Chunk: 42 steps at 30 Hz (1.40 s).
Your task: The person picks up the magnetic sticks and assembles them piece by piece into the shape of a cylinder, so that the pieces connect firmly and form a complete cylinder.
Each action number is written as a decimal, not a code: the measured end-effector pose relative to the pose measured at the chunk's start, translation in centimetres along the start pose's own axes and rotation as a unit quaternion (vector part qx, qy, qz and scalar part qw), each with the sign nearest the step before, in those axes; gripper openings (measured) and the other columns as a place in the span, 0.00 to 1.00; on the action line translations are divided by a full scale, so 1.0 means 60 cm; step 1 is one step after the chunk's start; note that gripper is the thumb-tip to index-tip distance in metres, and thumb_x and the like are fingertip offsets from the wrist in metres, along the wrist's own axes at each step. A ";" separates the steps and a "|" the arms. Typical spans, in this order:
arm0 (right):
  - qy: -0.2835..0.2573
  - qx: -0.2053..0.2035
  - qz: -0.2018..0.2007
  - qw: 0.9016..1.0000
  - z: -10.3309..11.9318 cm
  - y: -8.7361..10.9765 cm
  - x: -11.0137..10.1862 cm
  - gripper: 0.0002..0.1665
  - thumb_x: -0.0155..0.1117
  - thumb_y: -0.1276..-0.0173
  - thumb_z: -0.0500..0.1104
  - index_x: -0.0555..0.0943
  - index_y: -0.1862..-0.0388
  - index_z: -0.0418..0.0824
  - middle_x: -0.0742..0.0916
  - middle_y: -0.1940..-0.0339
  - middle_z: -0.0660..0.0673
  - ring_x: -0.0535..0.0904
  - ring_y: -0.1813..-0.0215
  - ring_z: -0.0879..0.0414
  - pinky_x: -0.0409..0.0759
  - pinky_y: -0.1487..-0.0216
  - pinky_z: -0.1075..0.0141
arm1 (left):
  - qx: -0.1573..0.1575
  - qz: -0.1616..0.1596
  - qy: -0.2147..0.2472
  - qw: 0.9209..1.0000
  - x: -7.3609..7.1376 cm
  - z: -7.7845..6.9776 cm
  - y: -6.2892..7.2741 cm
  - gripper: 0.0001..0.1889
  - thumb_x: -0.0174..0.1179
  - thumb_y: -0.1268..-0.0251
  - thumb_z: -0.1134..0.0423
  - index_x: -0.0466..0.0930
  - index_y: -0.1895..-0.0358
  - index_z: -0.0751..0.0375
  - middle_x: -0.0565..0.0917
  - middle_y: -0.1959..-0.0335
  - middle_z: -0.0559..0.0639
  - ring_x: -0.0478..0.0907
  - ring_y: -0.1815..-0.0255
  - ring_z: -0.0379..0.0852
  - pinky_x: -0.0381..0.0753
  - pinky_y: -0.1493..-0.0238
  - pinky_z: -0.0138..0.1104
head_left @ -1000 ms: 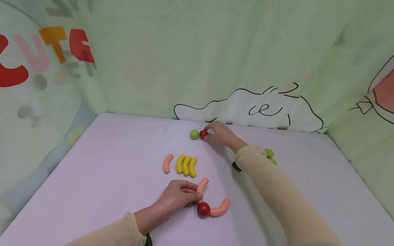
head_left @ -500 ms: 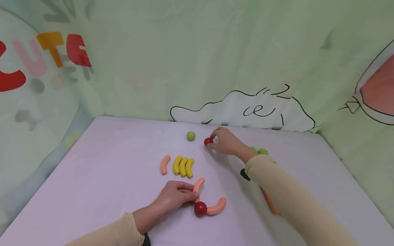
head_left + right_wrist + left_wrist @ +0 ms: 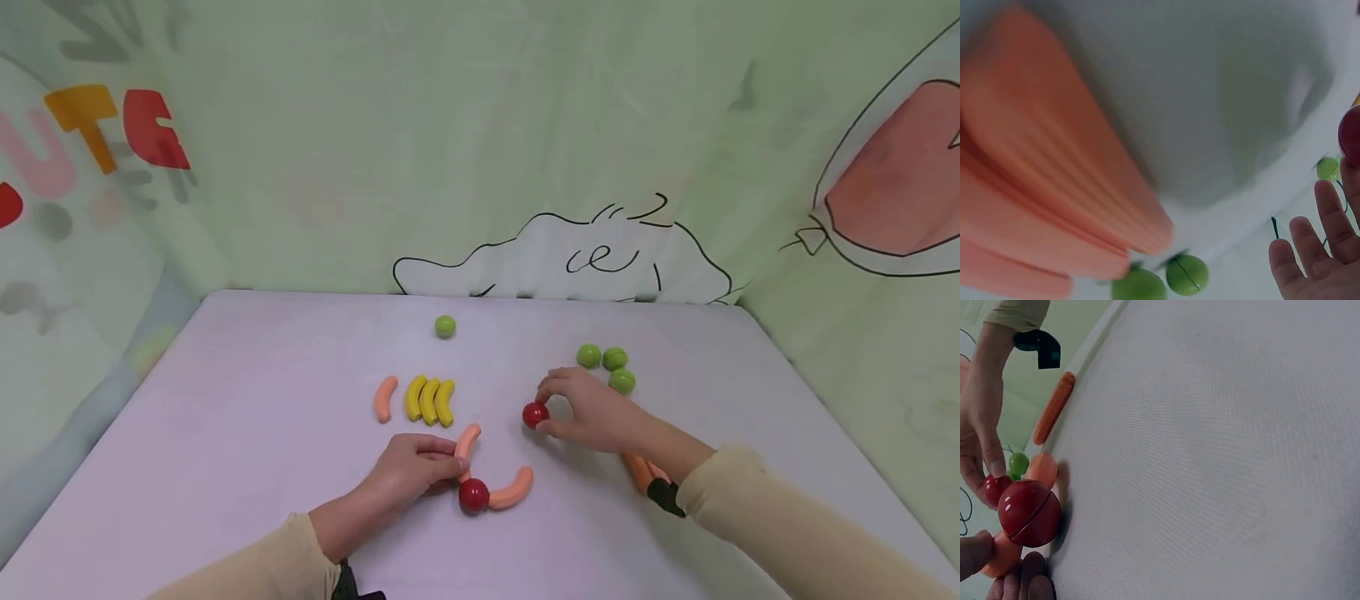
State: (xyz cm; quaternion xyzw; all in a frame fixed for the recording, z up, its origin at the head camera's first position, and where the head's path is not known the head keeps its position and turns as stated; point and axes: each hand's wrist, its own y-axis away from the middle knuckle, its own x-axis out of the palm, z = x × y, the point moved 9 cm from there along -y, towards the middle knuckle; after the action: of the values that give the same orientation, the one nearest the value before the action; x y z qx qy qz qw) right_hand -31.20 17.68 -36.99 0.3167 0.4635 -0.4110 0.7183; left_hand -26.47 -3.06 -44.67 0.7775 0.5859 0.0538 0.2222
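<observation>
My left hand (image 3: 405, 468) pinches an upright-pointing, curved pink-orange toy sausage (image 3: 467, 442). Its near end meets a shiny red ball (image 3: 473, 496), and a second curved sausage (image 3: 513, 490) extends right from that ball. In the left wrist view a seam line runs across the red ball (image 3: 1030, 514). Held between thumb and fingers of my right hand (image 3: 592, 410) is another red ball (image 3: 533, 415), over the middle of the table; whether it touches the cloth I cannot tell. The right wrist view shows only part of this ball (image 3: 1351, 136).
Three yellow toy bananas (image 3: 428, 400) lie side by side, with a lone sausage (image 3: 386, 398) to their left. A green ball (image 3: 446, 326) sits farther back. Three green balls (image 3: 621, 382) cluster behind my right hand. Long orange sticks (image 3: 637, 472) lie partly under my right wrist.
My right hand has carried its red ball away from the back green ball, toward me and to the right. The left hand keeps its pinch on the sausage. The head view has turned slightly right.
</observation>
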 end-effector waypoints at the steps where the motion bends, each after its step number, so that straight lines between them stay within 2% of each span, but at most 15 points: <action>1: -0.002 -0.003 0.002 1.000 0.000 0.009 0.004 0.13 0.75 0.36 0.43 0.86 0.54 0.42 0.86 0.46 0.42 0.76 0.33 0.38 0.80 0.34 0.44 | 0.000 -0.002 0.002 1.000 0.000 0.000 0.000 0.18 0.71 0.37 0.64 0.84 0.46 0.68 0.91 0.64 0.53 0.84 0.65 0.39 0.87 0.59 0.32; 5: -0.015 -0.027 -0.004 1.000 0.006 0.037 0.015 0.12 0.75 0.37 0.41 0.86 0.55 0.42 0.85 0.43 0.40 0.72 0.28 0.32 0.76 0.32 0.40 | 0.002 -0.010 0.005 1.000 -0.002 -0.001 -0.001 0.18 0.72 0.38 0.65 0.84 0.47 0.69 0.91 0.64 0.53 0.84 0.65 0.39 0.88 0.58 0.33; 10: -0.016 -0.052 -0.009 0.998 0.015 0.052 0.024 0.11 0.75 0.37 0.40 0.85 0.56 0.42 0.85 0.43 0.40 0.69 0.26 0.30 0.75 0.32 0.39 | -0.003 -0.009 -0.003 1.000 -0.003 0.000 0.000 0.17 0.72 0.37 0.63 0.85 0.47 0.68 0.90 0.65 0.50 0.82 0.67 0.39 0.88 0.59 0.32; 18: -0.025 -0.026 -0.002 0.999 0.016 0.057 0.037 0.12 0.76 0.38 0.41 0.85 0.56 0.45 0.84 0.42 0.43 0.68 0.25 0.32 0.74 0.31 0.38 | -0.004 -0.004 -0.007 1.000 -0.002 -0.001 0.001 0.18 0.72 0.37 0.62 0.84 0.47 0.67 0.89 0.66 0.49 0.84 0.66 0.39 0.88 0.58 0.33; 31: -0.013 -0.038 -0.025 0.999 0.021 0.072 0.034 0.12 0.78 0.40 0.41 0.85 0.58 0.45 0.85 0.45 0.43 0.71 0.27 0.32 0.76 0.33 0.40 | 0.045 0.004 -0.019 0.999 -0.003 -0.013 0.001 0.19 0.72 0.37 0.64 0.84 0.46 0.69 0.90 0.65 0.51 0.85 0.64 0.40 0.88 0.56 0.35; 42: -0.021 -0.017 -0.007 1.000 0.019 0.075 0.037 0.13 0.78 0.39 0.42 0.85 0.57 0.47 0.84 0.42 0.44 0.69 0.25 0.34 0.77 0.33 0.41 | 0.036 0.004 -0.028 0.999 -0.004 -0.011 0.000 0.19 0.72 0.38 0.62 0.84 0.46 0.67 0.90 0.65 0.50 0.85 0.64 0.40 0.88 0.56 0.35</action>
State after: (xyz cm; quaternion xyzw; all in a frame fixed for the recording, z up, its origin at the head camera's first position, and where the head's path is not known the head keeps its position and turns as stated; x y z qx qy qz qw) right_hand -26.23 18.12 -38.30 0.2923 0.4572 -0.4150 0.7303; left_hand -26.79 -3.09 -44.04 0.7887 0.5775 0.0115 0.2103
